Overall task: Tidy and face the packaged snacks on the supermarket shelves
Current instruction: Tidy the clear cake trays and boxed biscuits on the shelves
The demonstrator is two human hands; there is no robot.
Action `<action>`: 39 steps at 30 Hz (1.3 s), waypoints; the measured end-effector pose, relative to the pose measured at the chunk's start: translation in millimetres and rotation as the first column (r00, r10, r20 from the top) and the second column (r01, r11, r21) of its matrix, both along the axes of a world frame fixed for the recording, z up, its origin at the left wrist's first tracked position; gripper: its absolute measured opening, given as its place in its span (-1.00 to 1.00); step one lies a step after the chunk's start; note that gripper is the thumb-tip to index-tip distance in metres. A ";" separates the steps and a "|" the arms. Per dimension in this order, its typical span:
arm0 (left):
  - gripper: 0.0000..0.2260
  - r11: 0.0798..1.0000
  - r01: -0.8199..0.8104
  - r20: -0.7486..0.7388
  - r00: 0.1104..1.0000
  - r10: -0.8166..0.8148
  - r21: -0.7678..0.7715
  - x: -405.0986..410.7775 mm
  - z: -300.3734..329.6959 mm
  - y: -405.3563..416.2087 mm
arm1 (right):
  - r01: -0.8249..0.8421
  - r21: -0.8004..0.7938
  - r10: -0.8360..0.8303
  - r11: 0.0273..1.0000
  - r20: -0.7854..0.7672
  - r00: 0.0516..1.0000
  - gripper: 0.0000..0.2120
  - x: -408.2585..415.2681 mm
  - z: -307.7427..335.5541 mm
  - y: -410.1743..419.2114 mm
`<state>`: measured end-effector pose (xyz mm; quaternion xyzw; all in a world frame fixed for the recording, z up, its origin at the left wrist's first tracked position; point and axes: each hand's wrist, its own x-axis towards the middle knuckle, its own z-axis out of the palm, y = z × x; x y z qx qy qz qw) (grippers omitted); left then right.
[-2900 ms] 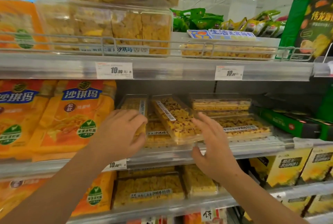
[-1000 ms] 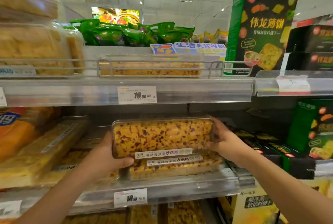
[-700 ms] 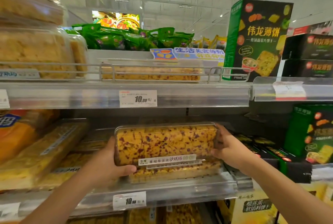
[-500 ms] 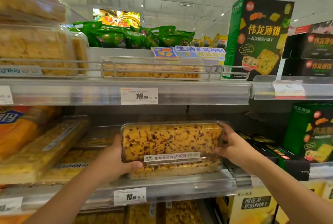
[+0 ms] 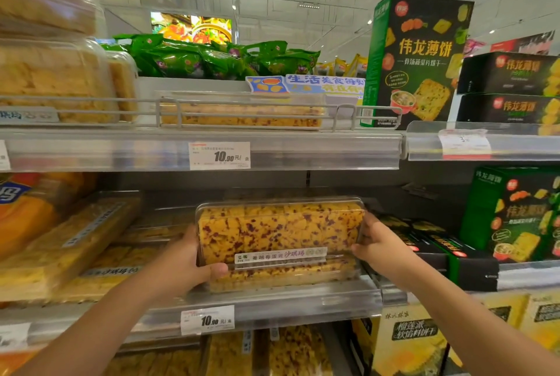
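Both hands are gripping one clear box (image 5: 280, 228) of yellow, red-flecked snack squares, holding it upright on its long edge at the front of the middle shelf (image 5: 272, 304). The left hand (image 5: 185, 266) is clasping the box's left end, with its thumb lying across the lower front corner. The right hand (image 5: 377, 245) is clasping the right end, its fingers wrapping out of sight behind the box. The white label strip is facing outward along the lower front.

The box is standing on top of a second box (image 5: 285, 275) of the same kind, which is lying flat just behind the shelf's front rail. A price tag (image 5: 208, 320) reading 10.90 is sitting in that rail below the left hand.

To the left, more clear boxes (image 5: 72, 251) are lying flat or leaning, some at an angle to the shelf edge, and orange bags (image 5: 24, 212) are standing beyond them. To the right, green and black cartons (image 5: 515, 212) are filling the neighbouring bay.

On the upper shelf, another flat box (image 5: 242, 112) is resting behind a wire guard (image 5: 257, 103), with a tall green carton (image 5: 419, 60) standing upright at its right and green bags (image 5: 212, 59) piling up behind.
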<state>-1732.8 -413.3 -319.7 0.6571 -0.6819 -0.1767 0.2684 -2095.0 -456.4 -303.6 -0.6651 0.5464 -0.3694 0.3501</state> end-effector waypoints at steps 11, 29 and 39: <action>-0.10 0.999 -0.030 -0.075 0.997 0.028 -0.027 1.2 8.8 4.3 | -0.019 0.030 0.017 0.999 0.060 0.998 -0.35 -1.3 -5.4 2.9; -0.12 0.994 -0.099 -0.054 0.994 0.096 -0.047 -1.2 3.9 8.4 | -0.014 0.006 0.014 1.000 0.034 0.999 -0.38 1.8 -13.7 4.2; -0.04 0.993 -0.084 -0.089 0.993 0.077 -0.086 15.6 -2.2 40.6 | 0.274 -0.079 -0.263 0.959 0.128 0.956 -0.32 22.7 -39.5 37.3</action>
